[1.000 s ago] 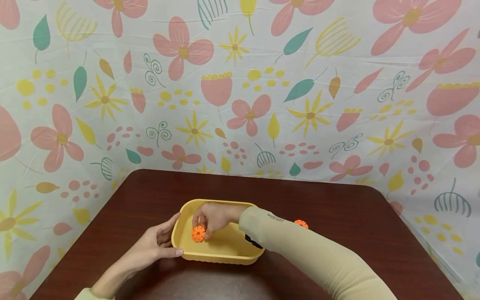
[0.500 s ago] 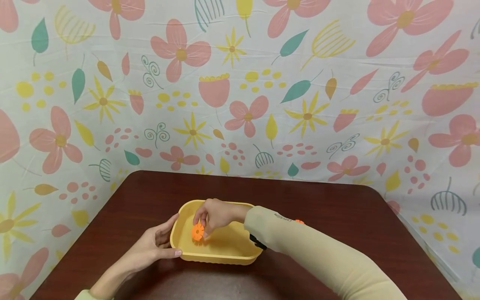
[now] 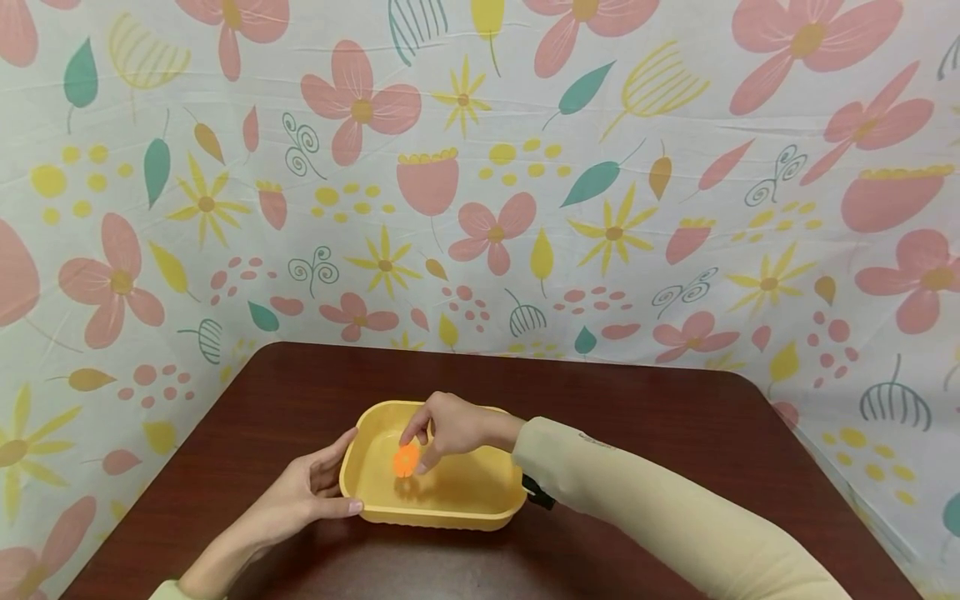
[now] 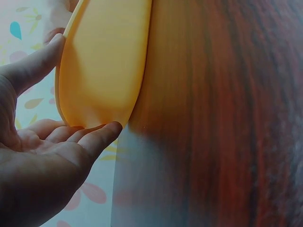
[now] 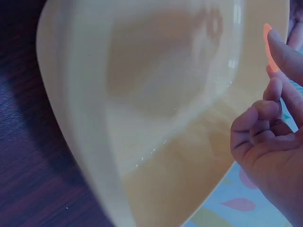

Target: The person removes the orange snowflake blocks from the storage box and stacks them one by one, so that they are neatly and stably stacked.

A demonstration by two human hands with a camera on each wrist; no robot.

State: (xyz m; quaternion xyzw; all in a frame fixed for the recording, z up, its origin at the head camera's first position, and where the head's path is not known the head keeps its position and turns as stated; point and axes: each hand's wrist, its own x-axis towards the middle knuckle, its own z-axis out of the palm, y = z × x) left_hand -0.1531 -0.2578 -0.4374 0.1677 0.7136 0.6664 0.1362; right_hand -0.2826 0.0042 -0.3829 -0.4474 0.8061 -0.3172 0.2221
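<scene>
A yellow rectangular plastic bin (image 3: pixel 435 518) with rounded corners stands on the table. My left hand (image 3: pixel 303 492) grips its left end, thumb on the front rim and fingers round the side; the left wrist view shows the hand on the bin's end (image 4: pixel 106 61). Inside the bin's outline, my right hand (image 3: pixel 453 425) pinches an orange snowflake building disc (image 3: pixel 406 460) between thumb and fingers. The disc casts a shadow on the bin floor below it. Edge-on in the right wrist view, the disc (image 5: pixel 270 47) sits at the thumb tip, the other fingers curled.
The dark red-brown wooden table (image 3: pixel 637 400) has rounded far corners. Behind and beside it hangs a white cloth (image 3: pixel 480 317) with a flower and leaf print. A black wrist strap (image 3: pixel 537 492) shows under the right sleeve (image 3: pixel 645 492).
My right hand has lifted the orange disc off the bin floor and drawn it slightly right. The sleeve now hides a second orange disc seen earlier on the table. The left hand stays in place.
</scene>
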